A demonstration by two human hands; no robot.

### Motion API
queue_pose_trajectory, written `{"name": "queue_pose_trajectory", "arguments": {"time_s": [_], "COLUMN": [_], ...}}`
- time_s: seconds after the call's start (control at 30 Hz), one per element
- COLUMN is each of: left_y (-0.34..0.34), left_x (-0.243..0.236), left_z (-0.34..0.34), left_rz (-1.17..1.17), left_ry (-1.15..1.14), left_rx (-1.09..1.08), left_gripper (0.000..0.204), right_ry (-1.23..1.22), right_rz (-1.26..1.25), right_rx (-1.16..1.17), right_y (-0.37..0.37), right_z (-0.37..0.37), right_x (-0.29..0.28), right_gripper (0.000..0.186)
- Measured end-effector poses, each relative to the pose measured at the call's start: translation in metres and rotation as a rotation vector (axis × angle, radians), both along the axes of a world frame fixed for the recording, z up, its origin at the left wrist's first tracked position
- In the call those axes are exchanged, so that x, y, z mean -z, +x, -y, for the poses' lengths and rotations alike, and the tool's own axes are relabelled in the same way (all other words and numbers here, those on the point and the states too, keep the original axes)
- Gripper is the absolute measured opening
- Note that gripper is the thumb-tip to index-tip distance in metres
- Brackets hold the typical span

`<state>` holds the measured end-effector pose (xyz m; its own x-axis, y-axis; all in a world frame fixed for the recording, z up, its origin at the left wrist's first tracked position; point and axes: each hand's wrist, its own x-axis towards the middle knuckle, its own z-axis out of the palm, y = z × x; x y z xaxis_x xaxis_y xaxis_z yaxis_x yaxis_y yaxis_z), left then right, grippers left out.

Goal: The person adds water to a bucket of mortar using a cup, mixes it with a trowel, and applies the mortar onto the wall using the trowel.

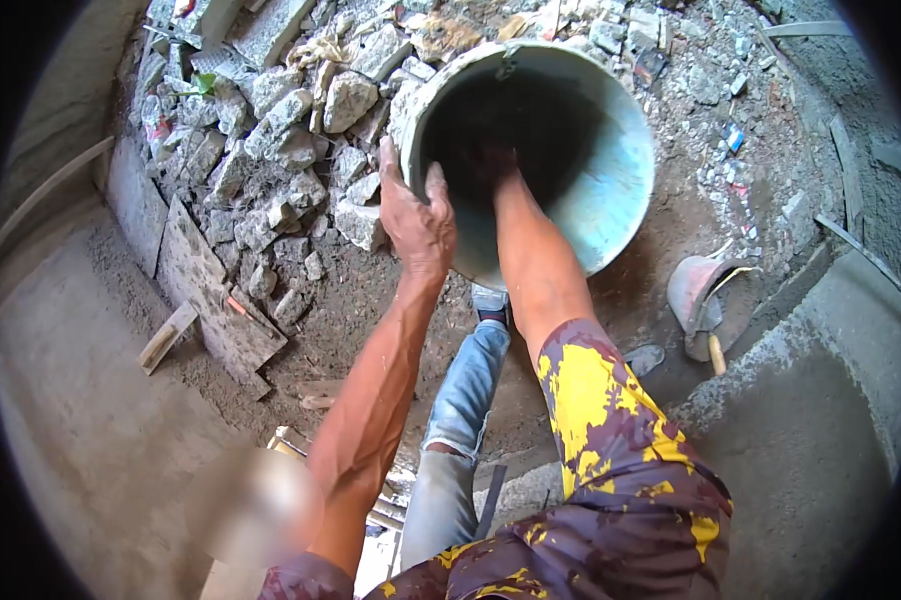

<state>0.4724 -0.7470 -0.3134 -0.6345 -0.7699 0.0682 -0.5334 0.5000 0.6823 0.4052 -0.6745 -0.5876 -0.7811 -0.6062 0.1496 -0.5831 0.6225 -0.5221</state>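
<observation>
A big round drum (611,190) with a pale, dusty wall has its wide mouth turned toward me, and its bottom is in deep shadow. My left hand (418,222) grips the near-left part of its rim, with the fingers outside and the thumb over the edge. Into the mouth reaches my right arm, in a purple and yellow sleeve. My right hand (496,165) is down in the dark inside, so its fingers and anything they touch are hidden.
Broken concrete rubble (291,120) is heaped to the left and behind the drum. On the right a small bucket (693,290) lies by a wooden handle (717,354). A flat board (206,285) and a wood offcut (169,338) lie on the left. My jeans leg (468,385) stands below the drum.
</observation>
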Motion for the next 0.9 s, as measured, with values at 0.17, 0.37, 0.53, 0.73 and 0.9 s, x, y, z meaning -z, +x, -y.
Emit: {"name": "queue_pose_trajectory", "arguments": {"time_s": [0.17, 0.37, 0.53, 0.73, 0.9], "left_y": [0.005, 0.018, 0.019, 0.024, 0.018], "left_x": [0.001, 0.005, 0.006, 0.007, 0.015], "left_z": [0.005, 0.010, 0.006, 0.014, 0.011], "left_rz": [0.004, 0.070, 0.157, 0.115, 0.218], "left_ry": [0.029, 0.081, -0.026, -0.014, -0.095], "left_rx": [-0.011, -0.049, -0.054, -0.046, -0.062], "left_gripper": [0.055, 0.054, 0.052, 0.046, 0.042], "right_ry": [0.167, -0.244, -0.422, -0.413, 0.215], "right_rz": [0.290, 0.394, 0.427, 0.568, 0.547], "right_rx": [0.367, 0.710, 0.668, 0.791, 0.802], "right_y": [0.012, 0.025, 0.032, 0.074, 0.071], "right_z": [0.020, -0.003, -0.095, -0.275, -0.443], "right_x": [-0.002, -0.145, -0.263, -0.386, -0.425], "right_gripper": [0.040, 0.019, 0.014, 0.019, 0.019]}}
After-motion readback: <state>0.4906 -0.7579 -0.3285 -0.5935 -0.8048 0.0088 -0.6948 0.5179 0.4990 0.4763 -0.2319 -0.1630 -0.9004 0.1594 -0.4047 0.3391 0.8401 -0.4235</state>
